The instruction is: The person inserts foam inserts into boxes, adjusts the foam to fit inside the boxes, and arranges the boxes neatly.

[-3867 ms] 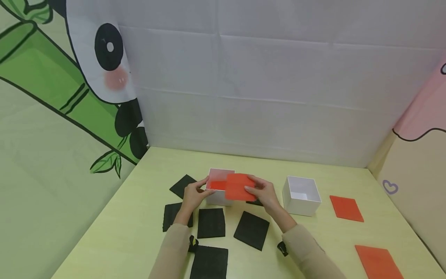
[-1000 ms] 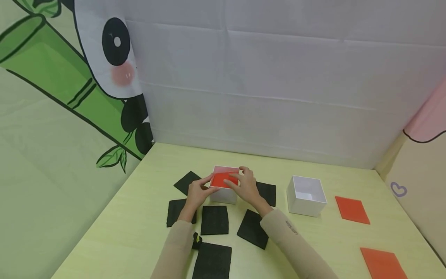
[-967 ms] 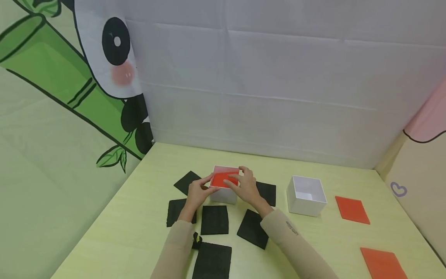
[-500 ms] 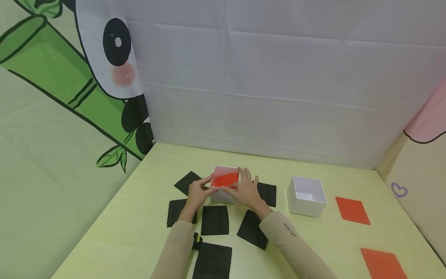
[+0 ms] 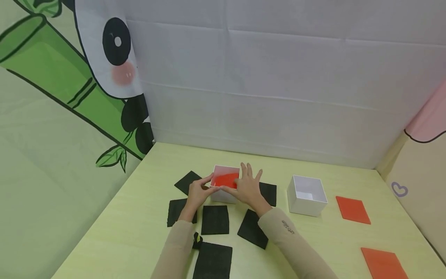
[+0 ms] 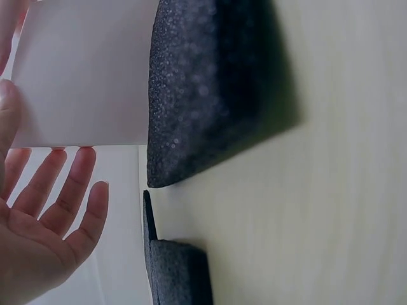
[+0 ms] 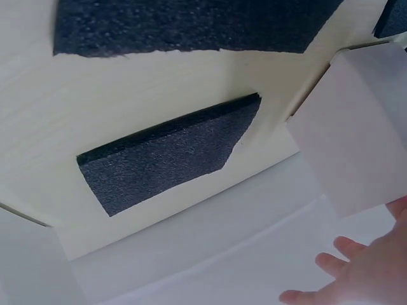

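Note:
Both hands are at an open white box (image 5: 223,197) near the middle of the table. Inside it lies a red foam square (image 5: 224,180). My left hand (image 5: 197,193) holds the box at its left, fingers along the side wall (image 6: 82,76) and thumb at the front rim. At the right rim is my right hand (image 5: 249,189), its thumb stretched along the front edge. Its index finger dips inside by the red foam, and the other fingers spread upward. The right wrist view shows these spread fingers beside the box (image 7: 346,133).
Several black foam squares (image 5: 215,220) lie around the box, in front and at both sides. To the right stands a second white box (image 5: 303,205), open-topped. Two red foam squares (image 5: 353,210) lie on the table's right. A pale curtain (image 5: 265,97) hangs behind.
The red foam square, earlier held in my right hand above the box, is now down inside it. The right-hand fingers have spread and the thumb moved to the front rim.

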### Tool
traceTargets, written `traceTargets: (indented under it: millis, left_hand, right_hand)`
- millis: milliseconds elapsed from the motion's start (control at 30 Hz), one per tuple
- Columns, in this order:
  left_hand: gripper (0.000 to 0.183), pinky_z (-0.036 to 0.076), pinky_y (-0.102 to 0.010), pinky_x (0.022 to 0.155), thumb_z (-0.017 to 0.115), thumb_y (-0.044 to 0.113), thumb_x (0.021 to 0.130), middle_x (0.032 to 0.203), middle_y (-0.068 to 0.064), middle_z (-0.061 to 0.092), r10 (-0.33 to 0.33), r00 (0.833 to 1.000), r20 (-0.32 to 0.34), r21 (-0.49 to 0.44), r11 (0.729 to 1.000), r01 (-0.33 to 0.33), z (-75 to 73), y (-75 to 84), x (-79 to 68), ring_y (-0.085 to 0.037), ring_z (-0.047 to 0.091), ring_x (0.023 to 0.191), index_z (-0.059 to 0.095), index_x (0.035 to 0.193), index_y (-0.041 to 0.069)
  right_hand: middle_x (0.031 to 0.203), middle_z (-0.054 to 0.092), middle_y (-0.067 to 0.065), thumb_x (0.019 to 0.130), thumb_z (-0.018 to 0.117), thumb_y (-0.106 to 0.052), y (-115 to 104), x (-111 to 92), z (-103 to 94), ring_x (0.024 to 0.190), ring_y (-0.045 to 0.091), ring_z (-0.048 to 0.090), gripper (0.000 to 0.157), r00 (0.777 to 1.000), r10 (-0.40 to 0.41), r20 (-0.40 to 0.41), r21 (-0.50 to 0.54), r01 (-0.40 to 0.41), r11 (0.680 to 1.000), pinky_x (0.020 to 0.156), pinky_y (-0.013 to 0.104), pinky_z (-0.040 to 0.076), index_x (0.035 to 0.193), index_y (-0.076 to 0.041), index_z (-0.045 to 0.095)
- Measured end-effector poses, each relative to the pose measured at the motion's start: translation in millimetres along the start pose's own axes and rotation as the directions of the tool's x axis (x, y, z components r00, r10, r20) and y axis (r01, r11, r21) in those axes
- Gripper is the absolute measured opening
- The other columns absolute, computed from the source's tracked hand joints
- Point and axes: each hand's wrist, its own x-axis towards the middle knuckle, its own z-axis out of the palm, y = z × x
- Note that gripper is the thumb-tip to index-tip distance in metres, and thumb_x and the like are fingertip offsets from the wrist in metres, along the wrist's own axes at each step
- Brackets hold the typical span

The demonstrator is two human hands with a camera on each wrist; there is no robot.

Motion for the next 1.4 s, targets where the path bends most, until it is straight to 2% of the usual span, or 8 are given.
traceTargets:
  millis: [133,233,400,533,633,933,1267,1400]
  left_hand:
    - [0.06,0.049,-0.028,0.059,0.075,0.029,0.07,0.117,-0.012,0.057,-0.007,1.0,0.003,0.001,1.0,0.007,0.8,0.3,-0.1,-0.019,0.062,0.069,0.056,0.123,0.01]
    - [0.06,0.048,-0.027,0.059,0.075,0.029,0.07,0.117,-0.012,0.057,-0.008,1.0,0.003,-0.001,1.0,0.008,1.2,0.8,0.1,-0.018,0.062,0.068,0.056,0.123,0.01]
    - [0.06,0.048,-0.027,0.059,0.075,0.03,0.069,0.117,-0.011,0.057,-0.001,1.0,0.0,-0.003,1.0,0.001,1.7,0.5,0.9,-0.018,0.062,0.067,0.056,0.123,0.01]
    - [0.061,0.049,-0.028,0.06,0.075,0.03,0.069,0.118,-0.011,0.056,-0.001,1.0,-0.001,-0.01,1.0,0.001,1.5,0.6,0.5,-0.019,0.063,0.069,0.056,0.123,0.01]
    - [0.061,0.049,-0.028,0.061,0.075,0.03,0.069,0.119,-0.011,0.055,0.005,1.0,0.002,-0.018,1.0,-0.005,0.6,1.1,-0.3,-0.019,0.063,0.07,0.056,0.123,0.009]
    - [0.059,0.05,-0.031,0.063,0.076,0.026,0.07,0.119,-0.013,0.055,0.022,1.0,0.003,-0.021,1.0,-0.022,-0.7,4.0,-1.7,-0.021,0.064,0.07,0.056,0.122,0.008]
    - [0.059,0.05,-0.03,0.063,0.075,0.029,0.07,0.117,-0.012,0.057,0.015,1.0,0.002,-0.002,1.0,-0.015,-1.2,1.2,-0.2,-0.019,0.063,0.07,0.056,0.123,0.009]
    - [0.059,0.049,-0.028,0.06,0.075,0.03,0.07,0.115,-0.01,0.059,-0.014,1.0,0.002,0.005,1.0,0.014,-2.2,1.0,0.2,-0.018,0.06,0.068,0.056,0.123,0.01]
  right_hand:
    - [0.14,0.028,0.018,0.077,0.034,-0.073,-2,2,-1.4,0.129,0.038,0.016,0.069,0.999,0.019,0.03,-0.038,-0.018,0.999,0.088,0.071,0.002,0.082,-0.015,0.071]
    - [0.141,0.026,0.018,0.077,0.031,-0.074,-2,4,-2.0,0.129,0.038,0.015,0.071,0.998,0.029,0.062,-0.067,-0.025,0.997,0.086,0.072,-0.001,0.083,-0.017,0.072]
    - [0.142,0.025,0.017,0.076,0.028,-0.076,-2,7,-2.5,0.13,0.038,0.014,0.074,0.995,0.029,0.097,-0.086,-0.021,0.996,0.086,0.072,-0.002,0.089,-0.018,0.073]
    - [0.142,0.024,0.017,0.077,0.03,-0.075,-2,6,-2.0,0.13,0.037,0.013,0.073,0.993,0.02,0.114,-0.053,-0.014,0.999,0.087,0.071,-0.002,0.094,-0.017,0.072]
    - [0.142,0.024,0.017,0.078,0.032,-0.072,-1,4,-1.0,0.13,0.036,0.014,0.07,0.993,0.006,0.115,-0.016,-0.004,1.0,0.088,0.071,0.001,0.104,-0.019,0.069]
    - [0.142,0.025,0.015,0.084,0.04,-0.06,5,-4,-3.5,0.128,0.036,0.016,0.058,0.997,-0.03,0.067,0.168,0.019,0.986,0.092,0.066,0.01,0.121,-0.02,0.059]
    - [0.139,0.031,0.015,0.084,0.049,-0.053,17,-18,-10.1,0.127,0.035,0.021,0.059,0.998,-0.053,-0.031,0.265,0.059,0.962,0.096,0.06,0.017,0.127,-0.012,0.052]
    - [0.138,0.034,0.014,0.084,0.05,-0.05,22,-24,-10.2,0.126,0.035,0.023,0.058,0.995,-0.069,-0.075,0.294,0.089,0.952,0.095,0.059,0.019,0.128,-0.013,0.051]
